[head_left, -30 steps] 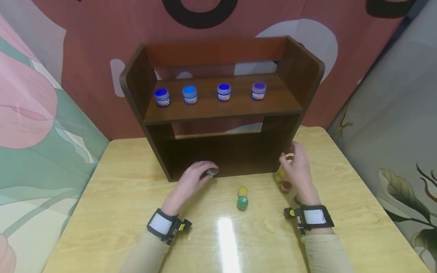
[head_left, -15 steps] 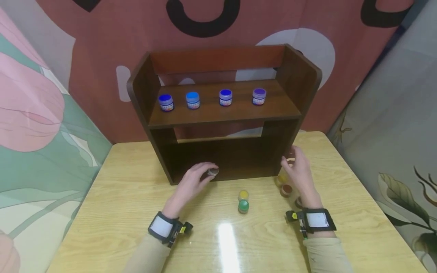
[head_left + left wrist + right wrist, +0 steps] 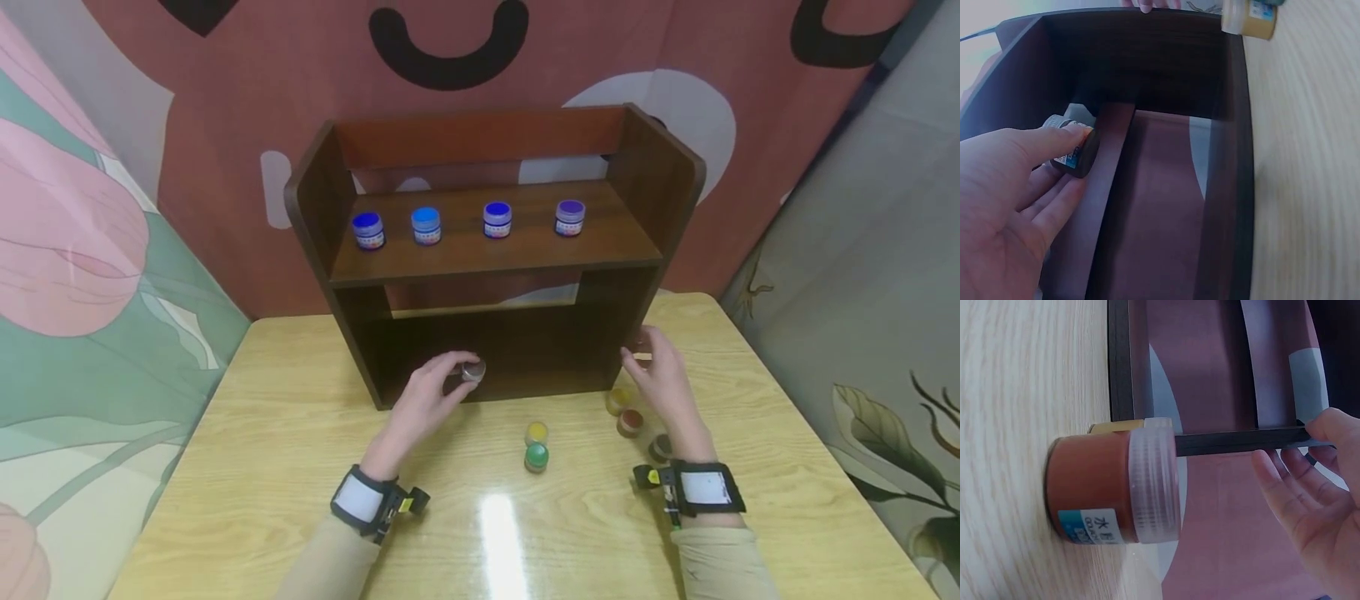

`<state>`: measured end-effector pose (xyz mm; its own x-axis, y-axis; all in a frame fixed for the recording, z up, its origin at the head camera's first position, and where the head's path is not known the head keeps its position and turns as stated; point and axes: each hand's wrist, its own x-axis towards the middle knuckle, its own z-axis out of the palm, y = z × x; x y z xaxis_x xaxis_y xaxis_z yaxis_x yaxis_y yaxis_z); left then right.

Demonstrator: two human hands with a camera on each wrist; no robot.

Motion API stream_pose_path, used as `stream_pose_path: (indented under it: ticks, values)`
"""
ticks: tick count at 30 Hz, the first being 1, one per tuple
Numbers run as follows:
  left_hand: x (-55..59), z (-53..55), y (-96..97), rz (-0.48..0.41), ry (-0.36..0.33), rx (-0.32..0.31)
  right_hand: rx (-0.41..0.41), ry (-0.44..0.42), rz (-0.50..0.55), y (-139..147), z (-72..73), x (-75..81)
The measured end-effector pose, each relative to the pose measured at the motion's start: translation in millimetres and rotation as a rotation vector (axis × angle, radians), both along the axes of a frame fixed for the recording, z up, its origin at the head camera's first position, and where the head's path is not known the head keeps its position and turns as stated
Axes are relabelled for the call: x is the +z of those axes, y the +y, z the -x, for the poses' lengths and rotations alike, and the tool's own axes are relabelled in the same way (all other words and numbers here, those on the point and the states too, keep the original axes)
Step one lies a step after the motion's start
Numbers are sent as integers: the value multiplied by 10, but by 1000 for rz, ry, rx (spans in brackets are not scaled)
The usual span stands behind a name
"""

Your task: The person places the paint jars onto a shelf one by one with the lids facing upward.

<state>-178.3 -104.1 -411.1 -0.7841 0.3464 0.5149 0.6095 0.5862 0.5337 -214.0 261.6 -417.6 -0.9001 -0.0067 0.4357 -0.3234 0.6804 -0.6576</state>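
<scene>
My left hand (image 3: 429, 398) pinches a small paint jar (image 3: 473, 371) with dark contents, in front of the lower compartment of the brown wooden shelf (image 3: 495, 271). In the left wrist view the jar (image 3: 1079, 149) is tilted, its white lid towards the upper left, between thumb and fingers. My right hand (image 3: 663, 379) grips the front edge of the shelf's right side panel; in the right wrist view the thumb lies on the panel's inner side and the fingers (image 3: 1269, 469) on its outer side. A reddish-brown paint jar (image 3: 1088, 487) stands near that wrist.
Blue, light blue and purple jars (image 3: 569, 218) stand spaced along the upper board. A yellow jar (image 3: 537, 432) and a green jar (image 3: 536, 457) stand on the wooden table (image 3: 300, 467) in front. Yellow, reddish-brown and dark jars (image 3: 662, 448) stand beside the right forearm.
My left hand has raised the dark paint jar slightly and tilted it. The right hand stays at the side panel. The head view has shifted, so the shelf appears lower.
</scene>
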Motion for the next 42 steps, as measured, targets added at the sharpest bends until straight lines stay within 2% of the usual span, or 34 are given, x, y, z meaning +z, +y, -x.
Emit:
stream_pose_path:
  ticks: [4, 14, 20, 26, 33, 42]
  values:
    - [82, -4, 57, -43, -13, -5, 5, -17, -10, 7, -5, -13]
    - [455, -21, 252, -87, -22, -15, 6, -18, 3, 23, 4, -11]
    - [583, -24, 340, -103, -13, -32, 11, -10, -2, 25, 15, -7]
    - [697, -9, 414, -114, 23, -54, 11, -17, -1, 24, 19, -16]
    - [895, 20, 496, -112, 117, -87, 9, -21, -1, 20, 24, -21]
    - [1125, 32, 640, -139, 157, -95, 15, -33, 15, 25, 23, -7]
